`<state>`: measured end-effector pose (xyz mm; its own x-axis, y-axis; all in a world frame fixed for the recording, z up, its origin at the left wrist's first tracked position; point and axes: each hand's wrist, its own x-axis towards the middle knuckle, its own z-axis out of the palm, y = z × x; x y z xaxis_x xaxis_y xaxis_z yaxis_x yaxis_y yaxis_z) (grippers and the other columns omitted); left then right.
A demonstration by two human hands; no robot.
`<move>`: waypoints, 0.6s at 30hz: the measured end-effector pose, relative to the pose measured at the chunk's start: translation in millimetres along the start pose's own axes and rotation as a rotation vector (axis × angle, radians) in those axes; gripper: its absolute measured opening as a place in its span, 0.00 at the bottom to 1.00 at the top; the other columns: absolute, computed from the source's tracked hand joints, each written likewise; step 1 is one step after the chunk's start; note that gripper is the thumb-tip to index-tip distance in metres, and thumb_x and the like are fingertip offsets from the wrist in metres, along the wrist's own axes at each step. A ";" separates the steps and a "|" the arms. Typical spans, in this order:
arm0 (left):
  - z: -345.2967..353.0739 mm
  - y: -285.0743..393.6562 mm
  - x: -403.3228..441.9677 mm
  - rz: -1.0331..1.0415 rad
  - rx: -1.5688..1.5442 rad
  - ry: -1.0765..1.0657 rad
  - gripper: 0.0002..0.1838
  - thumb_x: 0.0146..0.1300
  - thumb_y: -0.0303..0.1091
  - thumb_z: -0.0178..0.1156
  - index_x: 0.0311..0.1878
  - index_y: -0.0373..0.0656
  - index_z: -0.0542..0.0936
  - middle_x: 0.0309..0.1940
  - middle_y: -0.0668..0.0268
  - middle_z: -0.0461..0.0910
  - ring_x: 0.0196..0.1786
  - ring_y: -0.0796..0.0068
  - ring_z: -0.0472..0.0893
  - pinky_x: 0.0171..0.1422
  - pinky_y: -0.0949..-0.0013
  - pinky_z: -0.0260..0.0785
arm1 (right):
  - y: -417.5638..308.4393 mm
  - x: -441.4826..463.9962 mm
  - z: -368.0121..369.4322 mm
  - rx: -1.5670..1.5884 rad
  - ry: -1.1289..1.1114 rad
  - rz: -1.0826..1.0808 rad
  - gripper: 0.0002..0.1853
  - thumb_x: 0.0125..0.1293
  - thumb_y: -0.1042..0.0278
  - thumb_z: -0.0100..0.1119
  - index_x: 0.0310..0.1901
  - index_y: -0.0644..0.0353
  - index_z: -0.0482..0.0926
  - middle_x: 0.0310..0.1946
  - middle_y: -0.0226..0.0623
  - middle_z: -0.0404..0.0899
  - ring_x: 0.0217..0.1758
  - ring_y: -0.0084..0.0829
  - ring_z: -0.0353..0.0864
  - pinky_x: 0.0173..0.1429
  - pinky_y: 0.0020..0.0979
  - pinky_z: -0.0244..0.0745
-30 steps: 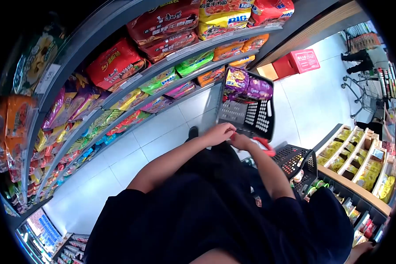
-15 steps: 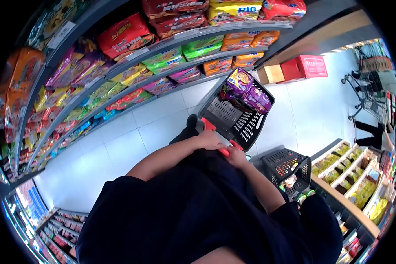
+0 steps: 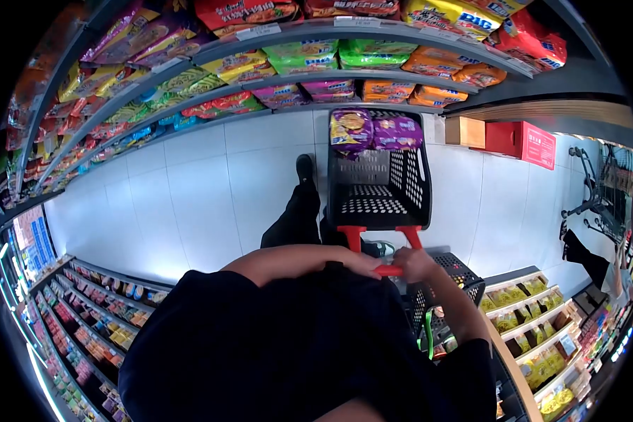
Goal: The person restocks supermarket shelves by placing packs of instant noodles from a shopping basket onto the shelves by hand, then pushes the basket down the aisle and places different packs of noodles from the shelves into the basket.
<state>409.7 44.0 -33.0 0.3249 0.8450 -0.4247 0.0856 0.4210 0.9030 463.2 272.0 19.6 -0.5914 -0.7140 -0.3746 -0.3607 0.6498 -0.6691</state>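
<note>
A black rolling shopping basket (image 3: pixel 429 184) stands on the floor in front of me, its red handle (image 3: pixel 389 270) reaching back to my body. Both ends of that handle's grip are held: my left hand (image 3: pixel 362 263) is closed on the left part, my right hand (image 3: pixel 415 265) on the right part. At the far end of the basket lie two purple packs, one with a yellow picture (image 3: pixel 350 131) and one mostly purple (image 3: pixel 397 133); they look like instant noodle multipacks.
Shelves of bright noodle packs (image 3: pixel 376 56) run along the far side. Cardboard and red boxes (image 3: pixel 503 138) sit beyond the basket. A second black basket (image 3: pixel 464 281) is at my right, by a wooden display (image 3: pixel 524 320). A person (image 3: pixel 589 257) and carts (image 3: pixel 594 193) are further right.
The basket has turned from slanting right to pointing straight ahead, nearer the far shelf. My hands, still on the handle, have shifted right and lower in view.
</note>
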 end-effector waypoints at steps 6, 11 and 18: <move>-2.2 30.9 45.6 0.038 -0.270 0.328 0.33 0.67 0.52 0.56 0.58 0.32 0.60 0.44 0.42 0.76 0.46 0.46 0.80 0.51 0.55 0.71 | 55.9 7.8 -85.2 -0.303 -0.301 -0.091 0.09 0.44 0.59 0.63 0.23 0.53 0.80 0.25 0.33 0.78 0.34 0.37 0.81 0.39 0.37 0.77; -32.1 31.2 81.7 0.079 -0.402 0.646 0.31 0.67 0.48 0.58 0.58 0.32 0.58 0.39 0.46 0.78 0.42 0.49 0.81 0.46 0.56 0.72 | 90.6 49.9 -162.6 -0.508 -0.347 -0.116 0.09 0.46 0.58 0.61 0.24 0.54 0.82 0.25 0.32 0.80 0.37 0.34 0.81 0.53 0.39 0.74; -78.6 37.2 49.7 -0.074 -0.489 1.144 0.22 0.65 0.42 0.58 0.47 0.36 0.61 0.24 0.51 0.75 0.27 0.50 0.80 0.30 0.52 0.69 | 82.5 158.4 -222.2 -0.656 -0.341 -0.154 0.06 0.39 0.67 0.59 0.23 0.53 0.82 0.25 0.33 0.80 0.40 0.32 0.80 0.58 0.41 0.69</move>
<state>355.0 127.6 -25.5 -0.6925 0.5131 -0.5071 -0.3698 0.3511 0.8602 179.6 270.4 47.6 -0.2822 -0.7809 -0.5573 -0.8396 0.4821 -0.2503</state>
